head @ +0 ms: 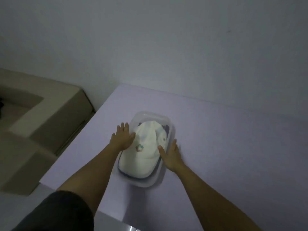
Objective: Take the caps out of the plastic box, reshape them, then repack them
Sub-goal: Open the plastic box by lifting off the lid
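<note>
A clear plastic box point(150, 116) stands on the pale table point(225, 147). A cream white cap point(146, 150) with a small coloured patch on its front fills the top of the box. A dark cap point(167, 128) shows beneath it at the far end. My left hand point(122, 138) lies flat over the box's left rim, fingers spread, thumb touching the white cap. My right hand point(171, 155) rests against the box's right side, thumb on the cap. Neither hand grips anything.
A beige sofa point(41, 117) stands to the left of the table, below its level. A plain wall point(166, 39) rises just behind the table's far edge. The table's near left corner lies beside my left forearm.
</note>
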`<state>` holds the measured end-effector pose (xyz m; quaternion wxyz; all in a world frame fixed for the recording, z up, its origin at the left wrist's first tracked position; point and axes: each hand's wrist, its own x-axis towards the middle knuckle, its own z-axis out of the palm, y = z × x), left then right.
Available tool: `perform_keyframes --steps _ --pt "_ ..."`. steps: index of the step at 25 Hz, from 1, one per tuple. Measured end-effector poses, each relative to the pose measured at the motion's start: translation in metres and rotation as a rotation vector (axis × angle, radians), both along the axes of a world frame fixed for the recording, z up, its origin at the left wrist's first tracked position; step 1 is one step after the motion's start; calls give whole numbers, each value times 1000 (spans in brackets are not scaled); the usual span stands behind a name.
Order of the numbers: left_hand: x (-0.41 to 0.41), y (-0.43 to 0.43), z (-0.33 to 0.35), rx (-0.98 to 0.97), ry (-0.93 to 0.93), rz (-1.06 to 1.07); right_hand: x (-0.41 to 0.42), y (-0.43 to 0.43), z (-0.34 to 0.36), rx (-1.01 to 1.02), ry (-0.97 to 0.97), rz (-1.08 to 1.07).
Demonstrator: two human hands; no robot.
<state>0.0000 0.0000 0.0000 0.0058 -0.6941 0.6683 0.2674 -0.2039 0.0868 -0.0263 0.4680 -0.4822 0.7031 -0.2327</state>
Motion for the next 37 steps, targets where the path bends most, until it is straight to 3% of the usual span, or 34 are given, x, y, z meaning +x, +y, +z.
perform_keyframes --steps 4,10,17,24,28,32,37 --pt "16 7 -26 54 171 150 24 3 -20 9 -240 -124" --pt "-2 16 -25 -92 223 169 9 8 -27 -32 -193 -156" --pt "-114 58 -21 -213 341 -2 -94 72 -7 -136 -82 -337" --pt "-187 109 -41 -160 388 -27 -165 135 -20 -76 24 -402" --pt "-194 117 -36 -155 360 -13 -170 138 -23 -67 -6 -395" --pt "-183 120 -29 -12 428 -36 -173 132 -23 -33 -4 -377" --pt "-156 150 -38 159 275 175 -168 127 -21 -64 31 -373"
